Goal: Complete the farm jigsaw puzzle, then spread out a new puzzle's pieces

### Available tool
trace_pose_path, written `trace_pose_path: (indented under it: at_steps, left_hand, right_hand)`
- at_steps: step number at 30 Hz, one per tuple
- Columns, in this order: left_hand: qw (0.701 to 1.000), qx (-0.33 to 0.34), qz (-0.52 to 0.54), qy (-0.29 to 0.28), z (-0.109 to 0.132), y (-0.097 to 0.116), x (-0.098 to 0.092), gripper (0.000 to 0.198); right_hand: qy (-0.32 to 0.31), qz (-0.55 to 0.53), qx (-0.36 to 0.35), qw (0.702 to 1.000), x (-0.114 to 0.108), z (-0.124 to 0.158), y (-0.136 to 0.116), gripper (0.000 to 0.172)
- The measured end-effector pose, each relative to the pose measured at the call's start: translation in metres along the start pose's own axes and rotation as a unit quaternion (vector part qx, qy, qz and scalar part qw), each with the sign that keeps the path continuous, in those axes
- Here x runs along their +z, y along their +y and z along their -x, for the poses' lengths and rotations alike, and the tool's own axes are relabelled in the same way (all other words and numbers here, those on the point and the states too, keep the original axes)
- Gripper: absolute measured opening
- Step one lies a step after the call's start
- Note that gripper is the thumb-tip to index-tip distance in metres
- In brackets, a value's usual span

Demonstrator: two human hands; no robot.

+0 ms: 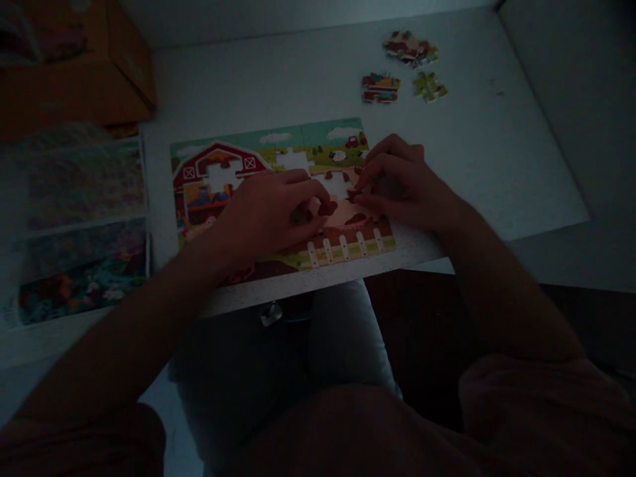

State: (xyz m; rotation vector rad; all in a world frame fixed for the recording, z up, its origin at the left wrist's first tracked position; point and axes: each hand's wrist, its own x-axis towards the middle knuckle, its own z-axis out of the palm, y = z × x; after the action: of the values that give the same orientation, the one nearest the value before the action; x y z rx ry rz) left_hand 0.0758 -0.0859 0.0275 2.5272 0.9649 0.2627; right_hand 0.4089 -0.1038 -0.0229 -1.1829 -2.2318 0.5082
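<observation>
A farm jigsaw puzzle (233, 165) with a red barn lies near the front edge of the white table (497, 152); some gaps show white in it. My left hand (271, 215) rests on the puzzle's middle, fingers curled down onto the pieces. My right hand (402, 185) is beside it, fingertips pinched on a dark puzzle piece (354, 196) at the gap. The scene is very dark, so the piece's outline is unclear.
Three loose puzzle pieces (410, 48) (380, 87) (430, 86) lie at the back right of the table. An orange cardboard box (74, 73) stands at the back left. Colourful printed sheets (79, 225) lie at the left. My knees are below the table edge.
</observation>
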Motion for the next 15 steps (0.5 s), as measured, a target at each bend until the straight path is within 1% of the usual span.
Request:
trace_pose_path:
  at_steps: [2, 4, 6, 7, 9, 11, 13, 15]
  left_hand:
    - [1.0, 0.002, -0.005, 0.017, -0.001, -0.002, 0.0, 0.023]
    - [1.0, 0.011, 0.003, 0.02, -0.003, -0.005, 0.0, 0.023]
    - [0.999, 0.022, 0.026, 0.004, -0.004, -0.007, 0.001, 0.025]
    - [0.999, 0.027, 0.035, -0.011, -0.005, -0.008, 0.001, 0.027]
    - [0.998, 0.036, 0.037, -0.033, -0.005, -0.009, 0.001, 0.034]
    - [0.998, 0.041, 0.025, -0.039, -0.004, -0.011, -0.001, 0.039]
    - [0.999, 0.042, 0.004, -0.016, -0.002, -0.015, -0.004, 0.04]
    - [0.999, 0.028, -0.028, 0.021, 0.0, -0.021, -0.007, 0.038]
  right_hand:
    - [-0.011, 0.006, 0.006, 1.0, -0.002, 0.001, 0.0, 0.065]
    - [-0.032, 0.024, 0.017, 0.999, -0.004, 0.002, 0.0, 0.056]
    - [-0.035, 0.042, 0.023, 0.998, -0.005, 0.004, 0.002, 0.047]
    - [-0.028, 0.049, 0.022, 0.998, -0.005, 0.004, 0.004, 0.045]
    - [-0.012, 0.062, 0.008, 0.998, -0.003, 0.004, 0.012, 0.05]
    - [-0.009, 0.083, -0.008, 0.997, 0.001, 0.003, 0.022, 0.058]
    - [-0.005, 0.105, -0.015, 0.994, 0.005, 0.002, 0.031, 0.062]
    - [0.011, 0.115, -0.008, 0.993, 0.007, 0.001, 0.036, 0.059]
